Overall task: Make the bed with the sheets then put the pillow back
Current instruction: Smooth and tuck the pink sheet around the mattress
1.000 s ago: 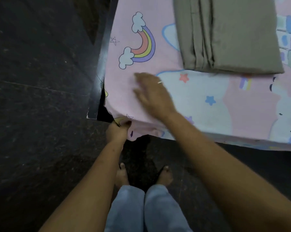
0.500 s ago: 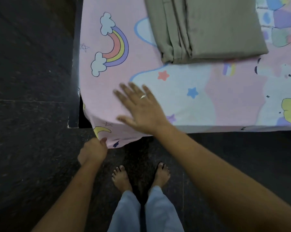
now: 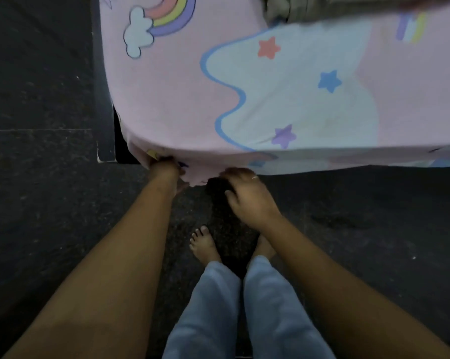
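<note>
Sheet (image 3: 182, 104) corner — left hand (image 3: 164, 169) grip clamped on it; right hand (image 3: 247, 198) grip unclear; risk — an uneven tug likely pops it loose.

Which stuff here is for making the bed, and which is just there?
For the job: pink sheet, folded grey sheet, left hand at the sheet's corner, right hand by its hem.
Just there: dark floor, bare feet.

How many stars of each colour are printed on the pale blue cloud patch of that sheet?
Red star: 1
Blue star: 1
Purple star: 1
Total: 3 stars on the cloud patch of the pink sheet
</note>
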